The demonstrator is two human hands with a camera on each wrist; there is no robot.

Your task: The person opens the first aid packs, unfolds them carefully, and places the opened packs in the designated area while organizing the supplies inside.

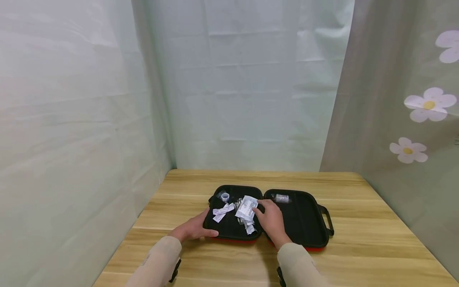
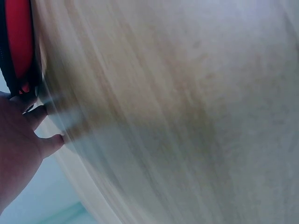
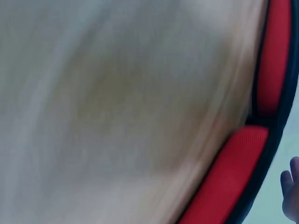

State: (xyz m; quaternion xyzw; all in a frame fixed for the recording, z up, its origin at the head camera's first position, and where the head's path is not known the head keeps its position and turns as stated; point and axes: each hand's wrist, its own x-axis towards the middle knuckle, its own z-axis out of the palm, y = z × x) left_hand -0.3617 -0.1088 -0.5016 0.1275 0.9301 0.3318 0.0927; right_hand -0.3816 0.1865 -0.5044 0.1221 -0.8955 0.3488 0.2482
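A black-lined zip case [image 1: 229, 231] with a red outside lies opened flat on the table, its two halves side by side. My left hand [image 1: 195, 228] grips the left half at its near left corner, thumb along the front rim. My right hand [image 1: 273, 219] reaches over the left half and pinches the right edge of a white printed packet [image 1: 246, 207]. Crumpled white wrappers [image 1: 250, 228] lie beneath that packet. Left of it are crossed white strips [image 1: 223, 211] and a small white tape roll [image 1: 225, 197]. In the right wrist view, the hand shows only at the edge.
The right half of the case holds a clear-wrapped roll [image 1: 282, 198] at its back left, and a black carry handle [image 1: 327, 220] sticks out to the right. Wooden tabletop [image 1: 373, 239] surrounds the case. Pale curtains [image 1: 251, 99] hang behind and at both sides.
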